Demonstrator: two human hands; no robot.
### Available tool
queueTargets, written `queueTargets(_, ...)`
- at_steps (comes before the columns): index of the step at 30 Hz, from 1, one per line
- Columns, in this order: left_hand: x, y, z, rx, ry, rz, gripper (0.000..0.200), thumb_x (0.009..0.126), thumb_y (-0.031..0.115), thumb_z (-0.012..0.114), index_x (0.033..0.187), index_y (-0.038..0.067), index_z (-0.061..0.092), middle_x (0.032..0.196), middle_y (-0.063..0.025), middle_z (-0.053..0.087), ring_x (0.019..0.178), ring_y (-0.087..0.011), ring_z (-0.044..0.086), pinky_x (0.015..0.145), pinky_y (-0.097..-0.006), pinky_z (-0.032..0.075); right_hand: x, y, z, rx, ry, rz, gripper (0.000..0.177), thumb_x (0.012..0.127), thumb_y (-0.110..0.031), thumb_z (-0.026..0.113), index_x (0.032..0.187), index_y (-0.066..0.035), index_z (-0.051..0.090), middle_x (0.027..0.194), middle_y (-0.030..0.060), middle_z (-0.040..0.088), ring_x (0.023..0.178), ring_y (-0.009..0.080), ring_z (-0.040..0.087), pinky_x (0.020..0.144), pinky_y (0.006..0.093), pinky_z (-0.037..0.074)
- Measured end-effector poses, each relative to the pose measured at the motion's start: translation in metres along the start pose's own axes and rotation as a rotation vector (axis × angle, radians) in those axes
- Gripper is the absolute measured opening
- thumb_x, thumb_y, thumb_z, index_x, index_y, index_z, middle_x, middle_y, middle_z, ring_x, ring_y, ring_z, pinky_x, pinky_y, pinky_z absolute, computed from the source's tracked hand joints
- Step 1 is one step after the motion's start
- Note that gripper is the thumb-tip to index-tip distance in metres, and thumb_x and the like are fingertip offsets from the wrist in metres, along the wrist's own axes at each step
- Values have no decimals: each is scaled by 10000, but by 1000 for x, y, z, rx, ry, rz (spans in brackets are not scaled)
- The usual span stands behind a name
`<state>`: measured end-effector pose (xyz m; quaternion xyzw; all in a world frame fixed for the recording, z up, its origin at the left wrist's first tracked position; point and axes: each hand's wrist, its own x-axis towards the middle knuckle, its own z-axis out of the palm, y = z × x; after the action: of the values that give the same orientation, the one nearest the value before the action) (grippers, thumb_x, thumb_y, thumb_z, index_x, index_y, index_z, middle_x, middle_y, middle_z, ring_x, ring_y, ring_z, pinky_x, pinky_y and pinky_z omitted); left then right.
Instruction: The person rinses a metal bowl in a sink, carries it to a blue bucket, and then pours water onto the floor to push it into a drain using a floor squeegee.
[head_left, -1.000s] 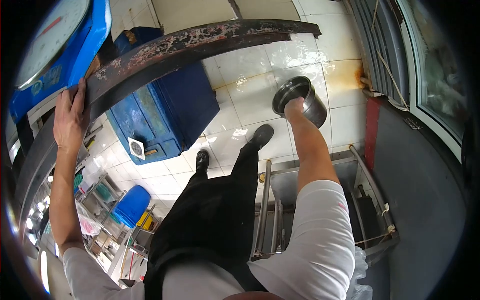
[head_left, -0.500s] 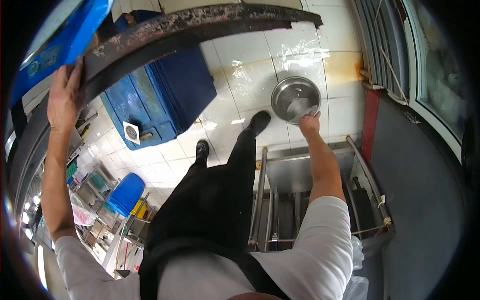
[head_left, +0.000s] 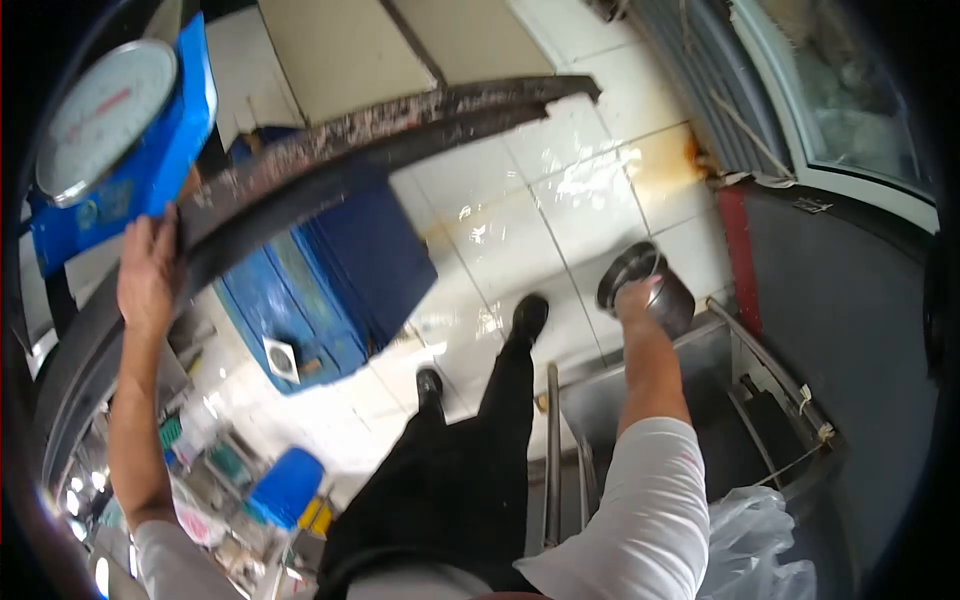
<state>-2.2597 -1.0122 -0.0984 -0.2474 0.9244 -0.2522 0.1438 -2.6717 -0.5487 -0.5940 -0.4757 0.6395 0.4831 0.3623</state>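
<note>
My left hand rests on the dark, rust-worn metal edge at the upper left, fingers stretched out over it. Just beyond those fingers is a blue dial scale with a round face and a red needle. My right hand grips a shiny metal bucket near its rim. The bucket is tilted, its mouth toward the upper left and its base toward the lower right. My hand hides part of it, and its inside cannot be made out.
A large blue bin stands under the metal edge. Below my right arm is a metal-framed rack. Clear plastic bags hang beside it. White floor tiles look wet. A grey wall panel borders the right side.
The bucket went from upright on the floor to tilted in my right hand. The translucent thing at its rim no longer shows. My view has shifted, bringing the scale's dial into sight.
</note>
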Motion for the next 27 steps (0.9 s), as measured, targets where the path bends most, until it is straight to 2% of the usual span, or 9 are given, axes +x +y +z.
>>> queueTargets(2, 7, 8, -11, -53, -37, -33, 653, 687, -31, 660, 1328, 21, 543, 997, -143, 521, 933, -328, 539, 831, -401, 492, -20, -7, -16, 2, -27, -36, 400, 965, -263, 511, 1328, -128, 611, 1355, 68, 599, 1279, 286, 532, 1036, 759, 163)
queueTargets(4, 7, 6, -10, -54, -48, -39, 632, 693, -25, 648, 1316, 8, 547, 990, -135, 520, 928, -317, 534, 830, -395, 494, -21, -22, -18, 13, 23, -64, 410, 957, -271, 533, 1300, -65, 623, 1316, 100, 623, 1223, 282, 569, 1000, 764, 211)
queueTargets(5, 8, 5, -10, -62, -33, -40, 618, 698, -19, 645, 1308, 5, 550, 986, -132, 518, 925, -314, 534, 830, -394, 494, -31, -25, -22, 16, 115, -31, 419, 961, -312, 516, 1248, -38, 649, 1291, 109, 636, 1188, 290, 591, 1028, 720, 229)
queueTargets(8, 9, 7, -12, -90, -1, -32, 582, 709, -5, 635, 1287, -1, 560, 976, -125, 513, 915, -302, 533, 830, -389, 493, -61, -11, -36, 319, 46, -104, 457, 1012, -403, 368, 1192, -118, 677, 1258, 88, 653, 1217, 293, 559, 1094, 615, 225)
queueTargets(11, 9, 10, -16, -84, 12, -42, 527, 732, 29, 621, 1257, 1, 577, 960, -121, 508, 904, -292, 531, 831, -381, 486, -78, -13, 4, 282, 462, -51, 280, 912, -270, 509, 998, -174, 757, 1044, 44, 725, 1085, 251, 629, 1055, 656, 261)
queueTargets(12, 8, 10, -18, -86, 20, -49, 516, 739, 35, 615, 1253, -1, 578, 960, -121, 509, 905, -292, 531, 832, -380, 485, -81, -11, 18, 305, 526, -87, 285, 911, -252, 485, 978, -161, 747, 1026, 59, 723, 1086, 252, 618, 1047, 636, 296)
queueTargets(18, 11, 9, -22, -115, 15, -76, 425, 783, 87, 579, 1197, -5, 593, 968, -110, 518, 925, -273, 532, 839, -373, 476, -170, 20, 2, 443, 363, -150, 309, 942, -258, 445, 956, -149, 735, 1020, 78, 720, 1068, 264, 618, 1016, 557, 360)
queueTargets(24, 8, 3, -24, -148, 6, -53, 389, 798, 143, 565, 1157, 5, 617, 1004, -88, 533, 957, -248, 528, 878, -369, 465, -209, 108, -50, 591, 214, -40, 201, 890, -184, 547, 966, -120, 722, 1027, 120, 719, 1105, 311, 641, 955, 485, 482)
queueTargets(27, 7, 1, -19, -141, 43, -53, 372, 792, 141, 571, 1132, 2, 633, 1017, -79, 537, 969, -246, 525, 907, -359, 464, -170, 156, -71, 509, 107, 65, 265, 893, -187, 573, 1118, -138, 704, 1237, 121, 654, 1208, 318, 592, 946, 542, 489)
